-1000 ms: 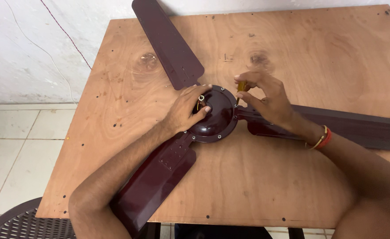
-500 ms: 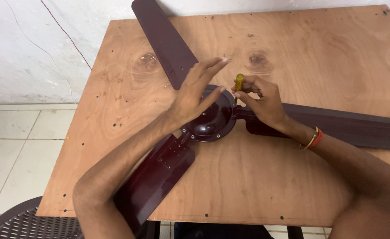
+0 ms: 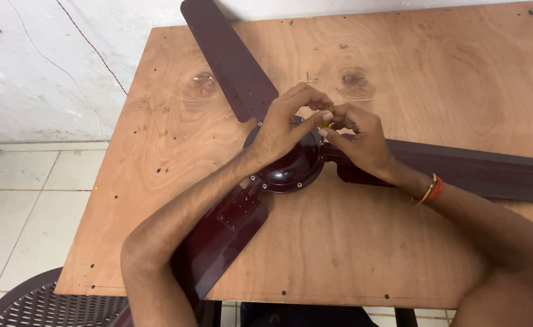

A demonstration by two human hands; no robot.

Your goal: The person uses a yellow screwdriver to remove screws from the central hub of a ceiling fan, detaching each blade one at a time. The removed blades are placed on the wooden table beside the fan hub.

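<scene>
We are looking at a small yellowish piece (image 3: 327, 115) that is sitting pinched where our 2 hands are meeting, just above the rim of the dark maroon fan hub (image 3: 291, 165). It is mostly hidden by the fingertips, so we cannot tell what kind of part it is. The right hand (image 3: 356, 138) is closing its grip narrowly on the piece with thumb and forefinger, while the other fingers are curling underneath. The left hand (image 3: 286, 124) is arching over the hub, its fingers bending down so that the thumb and forefinger tips are touching the same piece from the other side. Both wrists are hovering over the hub, and the forearms are coming in from the lower edge, the left one crossing above the near fan blade (image 3: 224, 230). A red and gold bangle (image 3: 431, 189) is sitting on the right wrist. 2 more blades are spreading from the hub: one (image 3: 227, 57) is pointing away towards the wall, another (image 3: 478, 172) is running off to the right. The fan is lying flat on the plywood tabletop (image 3: 436, 79). A dark plastic chair (image 3: 33, 306) is showing beside the lower left corner.
</scene>
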